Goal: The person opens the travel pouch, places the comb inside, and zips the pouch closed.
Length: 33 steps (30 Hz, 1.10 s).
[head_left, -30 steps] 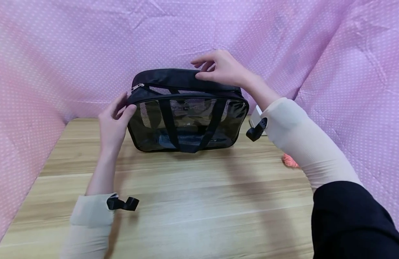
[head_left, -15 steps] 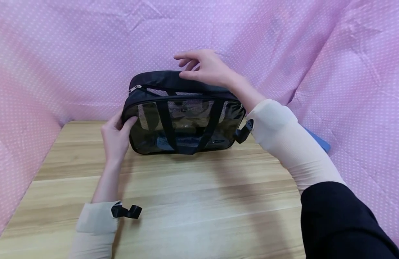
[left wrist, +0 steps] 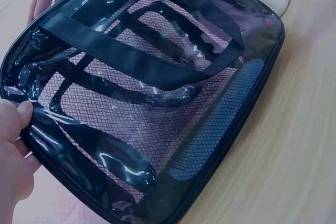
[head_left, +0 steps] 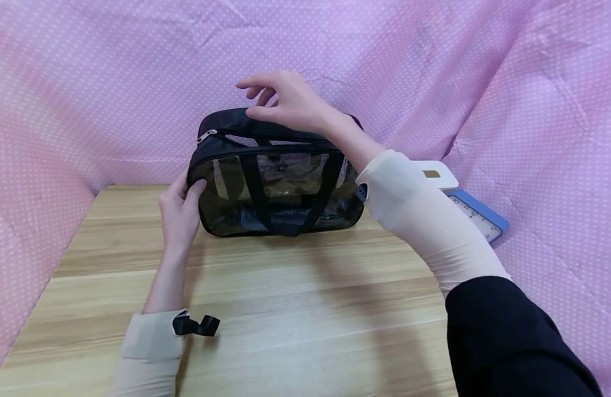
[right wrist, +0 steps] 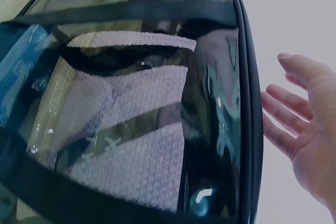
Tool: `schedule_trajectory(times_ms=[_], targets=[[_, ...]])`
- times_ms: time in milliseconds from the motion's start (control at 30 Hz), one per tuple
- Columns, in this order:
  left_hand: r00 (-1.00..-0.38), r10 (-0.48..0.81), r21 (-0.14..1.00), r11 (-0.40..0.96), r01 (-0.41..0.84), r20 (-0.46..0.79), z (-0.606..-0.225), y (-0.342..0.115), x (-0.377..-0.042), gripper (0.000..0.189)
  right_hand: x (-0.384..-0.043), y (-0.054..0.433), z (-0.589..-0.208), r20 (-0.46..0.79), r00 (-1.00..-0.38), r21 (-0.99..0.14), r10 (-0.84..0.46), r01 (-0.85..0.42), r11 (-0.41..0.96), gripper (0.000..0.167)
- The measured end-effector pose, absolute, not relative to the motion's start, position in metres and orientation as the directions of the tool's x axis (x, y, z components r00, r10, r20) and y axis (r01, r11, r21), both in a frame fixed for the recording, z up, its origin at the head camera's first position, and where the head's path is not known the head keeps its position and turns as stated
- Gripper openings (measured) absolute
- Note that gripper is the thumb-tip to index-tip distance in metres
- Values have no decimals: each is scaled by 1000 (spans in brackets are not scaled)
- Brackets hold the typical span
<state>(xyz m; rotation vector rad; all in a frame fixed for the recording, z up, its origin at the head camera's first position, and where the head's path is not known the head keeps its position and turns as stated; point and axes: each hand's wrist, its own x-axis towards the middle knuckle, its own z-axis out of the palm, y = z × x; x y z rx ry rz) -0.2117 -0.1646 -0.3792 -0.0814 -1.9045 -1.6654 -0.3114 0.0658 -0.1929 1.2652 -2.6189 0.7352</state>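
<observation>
**Ana:** Pink dotted cloth (head_left: 112,82) hangs all round the back and sides, and a pale wooden table (head_left: 295,309) fills the floor of the scene.

**Ben:** And standing upright near the table's far edge, just left of the middle, is a black bag (head_left: 278,182) with a see-through front panel, two dark straps looping down over it.

**Ana:** Left hand (head_left: 180,212) is at the bag's left end. Fingers are curled round that rounded corner, thumb on the clear front; the left wrist view shows the thumb (left wrist: 23,113) pressed on the glossy plastic.

**Ben:** So that hand has hold of the bag. The right hand (head_left: 285,102)?

**Ana:** It is up over the top of the bag. Thumb lies along the black fabric top, while the fingers are spread loosely and lifted above it. From the right wrist view the palm is open with fingers (right wrist: 286,124) apart, just beside the bag's edge, gripping nothing.

**Ben:** The zip pull (head_left: 208,134) shows at the top left corner of the bag, near the left hand but apart from it.

**Ana:** Over by the table's far right corner, behind the right forearm, lie a white card (head_left: 437,175) and a blue board (head_left: 479,215) with markings, the card partly over the board.

**Ben:** Both forearms wear cream sleeves, with a small black clip (head_left: 196,326) at the left wrist.
</observation>
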Motion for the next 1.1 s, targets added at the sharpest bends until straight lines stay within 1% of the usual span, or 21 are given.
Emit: schedule_trajectory(times_ms=[200,400,733,967,1100], targets=[[-820,-348,891,189,413,454,-380,-166,-210,34,-306,38,-193,325,-579,-307,-748,-813,495,48],[-823,-354,896,173,409,444,-379,-164,-210,33,-298,11,-191,240,-565,-236,-789,-823,517,46],[-825,-351,896,146,420,444,-378,-160,-213,33,-293,-7,-193,153,-534,-182,-831,-842,508,44],[-819,-359,893,143,426,448,-378,-162,-212,34,-288,-19,-198,70,-497,-41,-865,-868,495,36],[-820,-358,895,150,421,446,-379,-162,-211,33,-284,-22,-202,40,-503,17,-863,-863,504,35]])
